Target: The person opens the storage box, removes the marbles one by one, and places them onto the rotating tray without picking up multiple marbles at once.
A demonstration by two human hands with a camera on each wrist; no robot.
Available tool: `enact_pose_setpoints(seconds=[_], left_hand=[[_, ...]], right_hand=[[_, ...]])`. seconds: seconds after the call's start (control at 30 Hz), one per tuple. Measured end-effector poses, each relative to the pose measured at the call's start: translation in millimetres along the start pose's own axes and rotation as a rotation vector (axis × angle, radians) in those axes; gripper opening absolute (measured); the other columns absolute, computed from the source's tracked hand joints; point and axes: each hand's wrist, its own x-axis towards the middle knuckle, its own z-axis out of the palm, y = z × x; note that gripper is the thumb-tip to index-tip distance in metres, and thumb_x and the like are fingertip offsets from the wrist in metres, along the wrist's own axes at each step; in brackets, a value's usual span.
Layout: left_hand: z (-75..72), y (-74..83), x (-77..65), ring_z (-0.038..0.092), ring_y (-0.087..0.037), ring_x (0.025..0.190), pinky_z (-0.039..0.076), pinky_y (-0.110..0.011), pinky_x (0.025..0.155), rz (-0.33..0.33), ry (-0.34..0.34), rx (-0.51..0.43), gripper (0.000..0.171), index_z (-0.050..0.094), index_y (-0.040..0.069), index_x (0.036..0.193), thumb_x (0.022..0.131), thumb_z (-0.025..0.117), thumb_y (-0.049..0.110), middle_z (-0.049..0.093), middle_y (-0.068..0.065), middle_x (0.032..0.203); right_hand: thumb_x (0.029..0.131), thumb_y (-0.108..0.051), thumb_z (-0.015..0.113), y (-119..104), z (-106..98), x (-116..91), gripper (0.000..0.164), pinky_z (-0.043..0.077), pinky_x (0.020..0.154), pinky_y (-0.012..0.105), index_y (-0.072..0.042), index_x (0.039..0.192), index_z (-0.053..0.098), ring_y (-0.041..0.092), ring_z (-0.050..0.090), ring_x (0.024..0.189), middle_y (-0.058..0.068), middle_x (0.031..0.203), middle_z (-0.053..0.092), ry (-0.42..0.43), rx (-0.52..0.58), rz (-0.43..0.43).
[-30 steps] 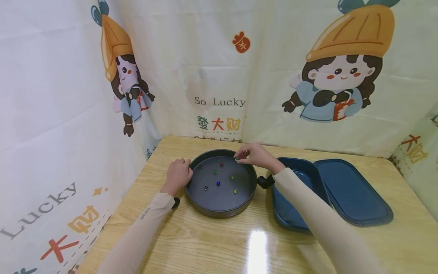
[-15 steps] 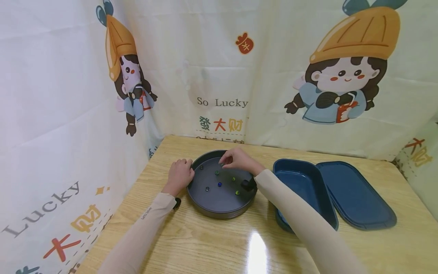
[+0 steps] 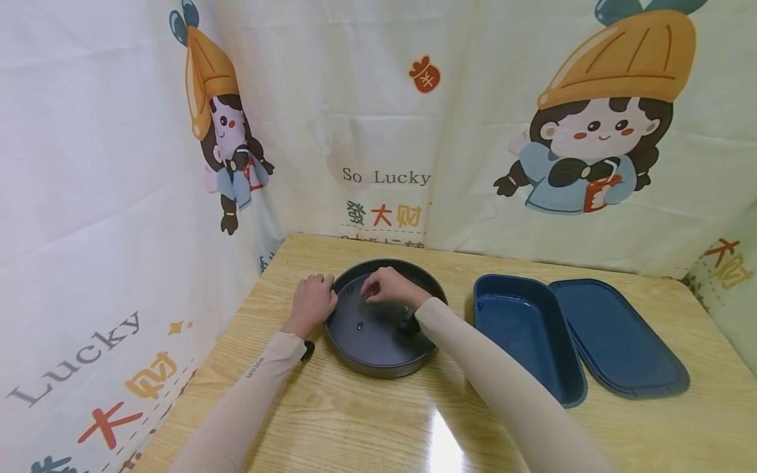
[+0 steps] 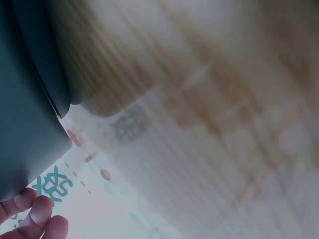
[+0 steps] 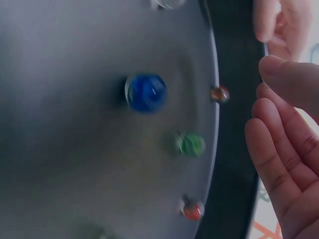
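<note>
My left hand holds the left rim of a round dark pan; its fingers show by the wall in the left wrist view. Over the pan's floor, my right hand has thumb and fingertips together, with a small greenish marble showing at them in the head view. In the right wrist view the pan floor carries a blue marble, a green marble, an orange-brown marble and a red marble. A clear marble lies closer to the front.
Right of the pan stands a deep blue box with a blue marble inside near its left wall. Its matching blue lid lies flat beside it. A printed curtain hangs behind the wooden table.
My right hand has moved left and lower from the pan's right rim to over its floor, marble at the fingertips. The box's left side now shows. My left hand stays on the rim.
</note>
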Motion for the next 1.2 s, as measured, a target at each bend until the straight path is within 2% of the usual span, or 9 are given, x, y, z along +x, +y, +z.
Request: enact_pose_setpoints(seconds=[0.23,0.43,0.8,0.93,1.2], left_hand=[[-1.9,1.2,-0.5,0.060,-0.030,0.079,0.048,-0.044,0.075,0.003,0.001,-0.008,0.019,0.063,0.004,0.101,0.086,0.057,0.014,0.063,-0.015,0.086],[-2.4,1.3,-0.2,0.059,-0.030,0.079,0.048,-0.044,0.074,0.002,0.007,-0.004,0.020,0.063,0.004,0.102,0.086,0.056,0.013,0.063,-0.014,0.086],[-1.0,2.7,1.9,0.060,-0.028,0.078,0.048,-0.043,0.073,0.009,0.009,0.012,0.020,0.063,0.005,0.103,0.087,0.055,0.014,0.063,-0.013,0.086],[0.2,1.6,0.8,0.060,-0.028,0.076,0.049,-0.042,0.071,0.023,0.030,0.019,0.020,0.064,0.005,0.102,0.086,0.056,0.014,0.063,-0.013,0.085],[0.6,-0.3,-1.4,0.059,-0.028,0.074,0.048,-0.042,0.068,0.027,0.045,0.014,0.019,0.064,0.005,0.101,0.085,0.057,0.012,0.063,-0.013,0.084]], right_hand=[[0.080,-0.004,0.071,-3,17,12,0.012,0.050,0.065,0.017,-0.005,0.091,0.073,0.007,0.062,0.071,0.006,0.084,0.071,-0.042,-0.049,-0.001],[0.080,-0.004,0.072,-7,25,15,0.012,0.050,0.065,0.017,-0.005,0.091,0.073,0.008,0.062,0.072,0.006,0.086,0.071,-0.075,-0.081,0.010],[0.079,-0.004,0.072,-8,30,15,0.008,0.049,0.064,0.016,-0.007,0.087,0.073,0.007,0.062,0.071,0.005,0.083,0.071,-0.101,-0.122,0.020],[0.079,-0.005,0.073,-6,31,15,0.009,0.049,0.064,0.016,-0.008,0.087,0.074,0.007,0.062,0.071,0.004,0.083,0.071,-0.099,-0.117,0.014],[0.080,-0.008,0.073,-5,25,12,0.010,0.051,0.067,0.017,-0.008,0.090,0.074,0.007,0.064,0.075,0.003,0.086,0.072,-0.087,-0.123,-0.009]])
